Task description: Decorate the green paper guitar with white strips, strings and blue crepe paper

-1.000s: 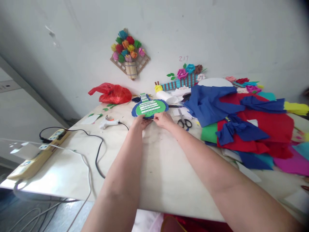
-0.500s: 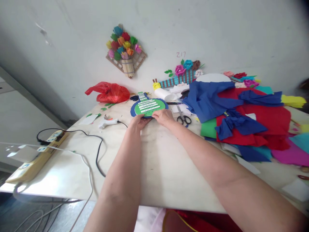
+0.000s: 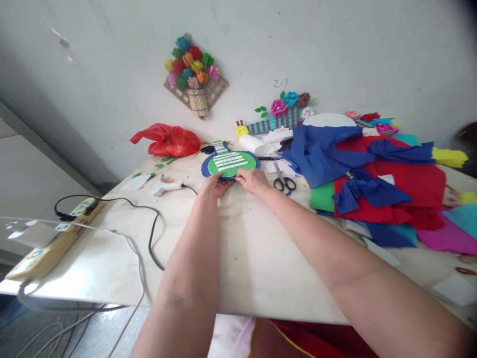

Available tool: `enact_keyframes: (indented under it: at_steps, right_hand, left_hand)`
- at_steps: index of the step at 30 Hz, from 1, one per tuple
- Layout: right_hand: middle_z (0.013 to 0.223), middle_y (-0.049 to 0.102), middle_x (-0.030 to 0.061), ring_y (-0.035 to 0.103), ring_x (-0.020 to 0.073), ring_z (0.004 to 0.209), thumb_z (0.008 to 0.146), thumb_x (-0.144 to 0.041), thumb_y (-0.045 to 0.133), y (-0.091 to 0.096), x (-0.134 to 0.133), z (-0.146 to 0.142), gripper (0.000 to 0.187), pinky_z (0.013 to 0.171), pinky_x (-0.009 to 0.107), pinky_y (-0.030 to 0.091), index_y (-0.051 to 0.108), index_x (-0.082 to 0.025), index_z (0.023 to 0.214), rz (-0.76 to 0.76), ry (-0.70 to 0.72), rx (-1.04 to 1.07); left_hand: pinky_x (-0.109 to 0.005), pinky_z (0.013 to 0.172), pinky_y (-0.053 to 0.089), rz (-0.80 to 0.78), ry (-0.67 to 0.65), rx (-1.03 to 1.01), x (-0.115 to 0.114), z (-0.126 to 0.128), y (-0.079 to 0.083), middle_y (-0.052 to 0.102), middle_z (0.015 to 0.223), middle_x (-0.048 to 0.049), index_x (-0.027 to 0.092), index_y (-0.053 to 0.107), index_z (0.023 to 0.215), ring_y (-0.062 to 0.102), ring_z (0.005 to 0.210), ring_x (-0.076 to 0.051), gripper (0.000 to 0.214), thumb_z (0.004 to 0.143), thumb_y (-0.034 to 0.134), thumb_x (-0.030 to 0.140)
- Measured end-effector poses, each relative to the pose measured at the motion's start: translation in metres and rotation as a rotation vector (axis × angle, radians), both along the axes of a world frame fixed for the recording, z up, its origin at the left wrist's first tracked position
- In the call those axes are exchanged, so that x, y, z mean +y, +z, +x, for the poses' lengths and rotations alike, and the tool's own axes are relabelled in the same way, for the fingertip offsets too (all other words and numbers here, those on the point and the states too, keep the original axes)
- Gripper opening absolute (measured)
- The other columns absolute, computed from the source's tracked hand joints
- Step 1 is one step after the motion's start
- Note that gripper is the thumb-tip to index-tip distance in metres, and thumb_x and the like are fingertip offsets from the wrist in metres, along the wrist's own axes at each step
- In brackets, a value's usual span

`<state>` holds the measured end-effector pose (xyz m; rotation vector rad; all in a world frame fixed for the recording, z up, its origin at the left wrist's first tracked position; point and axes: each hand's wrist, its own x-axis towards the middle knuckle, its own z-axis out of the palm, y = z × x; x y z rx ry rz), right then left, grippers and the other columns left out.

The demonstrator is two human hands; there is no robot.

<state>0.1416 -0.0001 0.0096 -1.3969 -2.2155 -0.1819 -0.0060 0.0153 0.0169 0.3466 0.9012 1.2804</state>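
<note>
A guitar-shaped paper craft lies before me, green on top with white strips across it and a blue border, its short neck pointing away. My left hand grips its near edge, with fingers running underneath. Beside it my right hand pinches the same edge between thumb and fingers, at the blue border. To the right of the craft rest black-handled scissors. A white glue gun lies on the table to the left.
Blue, red and green paper sheets are heaped on the right. A red plastic bag sits at the back left. A yellow power strip with cables lies at the left edge. A white paper roll stands behind the craft.
Both hands stay at the craft's near edge. My right fingers have shifted slightly along the border, and the craft has barely moved. The view has moved a little.
</note>
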Motion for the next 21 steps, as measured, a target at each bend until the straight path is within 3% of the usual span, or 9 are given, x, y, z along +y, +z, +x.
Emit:
enact_keyframes:
  at_steps: [21]
  right_hand:
    - [0.084,0.068,0.0044,0.059,0.0178,0.076,0.084,-0.035,0.043,0.0038,-0.0029,0.0006,0.026,0.065,0.027,0.037,0.065,-0.024,0.092,-0.038,-0.013,-0.008]
  left_hand:
    - [-0.037,0.072,0.053,-0.015,0.005,0.008,0.0012,-0.0008,-0.0015,0.062,0.081,-0.0117,0.011,0.049,0.112,0.063,0.081,-0.023,0.03,0.084,0.039,0.013]
